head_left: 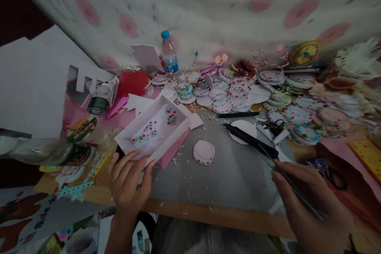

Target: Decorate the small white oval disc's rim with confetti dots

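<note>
My left hand [131, 178] grips the near edge of an open white paper box [166, 151], tilted on the mat. Small red and green bits [149, 131] lie scattered inside it. In my right hand [309, 198], thumb and fingers pinch a thin dark pair of tweezers [297, 192], pointing forward and left. Just ahead of those fingertips lies a black utility knife [250, 139], partly over a white paper disc [242, 131]. Between my hands, a small round paper piece with a red and blue dotted rim [204, 152] rests on the grey mat [220, 182].
Many dotted paper discs [222, 95] are heaped along the back. Behind them stands a water bottle with a blue cap [169, 53]. A black pen [238, 115] lies at the mat's far edge. Another bottle [47, 151] lies at left. Scissors [336, 178] are at right.
</note>
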A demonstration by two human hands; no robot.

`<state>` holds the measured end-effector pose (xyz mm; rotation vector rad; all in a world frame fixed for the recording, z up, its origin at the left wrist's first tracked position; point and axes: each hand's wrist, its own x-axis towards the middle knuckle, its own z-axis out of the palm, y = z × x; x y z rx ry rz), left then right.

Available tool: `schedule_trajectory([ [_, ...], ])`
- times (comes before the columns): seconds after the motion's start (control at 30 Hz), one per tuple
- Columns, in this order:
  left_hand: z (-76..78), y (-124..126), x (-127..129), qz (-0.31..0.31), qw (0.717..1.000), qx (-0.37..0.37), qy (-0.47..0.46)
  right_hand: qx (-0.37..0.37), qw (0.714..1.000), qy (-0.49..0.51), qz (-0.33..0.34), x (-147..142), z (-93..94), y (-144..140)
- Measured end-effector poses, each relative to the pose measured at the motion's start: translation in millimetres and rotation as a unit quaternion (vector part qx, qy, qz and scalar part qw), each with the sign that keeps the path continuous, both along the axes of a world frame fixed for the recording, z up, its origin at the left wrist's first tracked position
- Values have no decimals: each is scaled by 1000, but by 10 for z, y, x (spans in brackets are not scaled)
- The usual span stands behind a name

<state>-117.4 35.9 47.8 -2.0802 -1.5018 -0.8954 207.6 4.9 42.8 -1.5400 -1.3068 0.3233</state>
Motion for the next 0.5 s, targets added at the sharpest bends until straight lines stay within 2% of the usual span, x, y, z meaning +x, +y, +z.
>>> schedule_trajectory([
  [0.07,80,-43,9,-11,1000,-5,8,15,1000,-23,5,9,13,28],
  [0.17,163,-81,28,-8,1000,-18,5,-10,1000,-18,-8,7,34,32],
  [0.3,226,-100,24,-21,999,-26,6,-42,998,29,-27,13,34,10],
  [0.5,397,-203,62,-55,995,-16,80,-94,989,112,-29,31,11,-5],
])
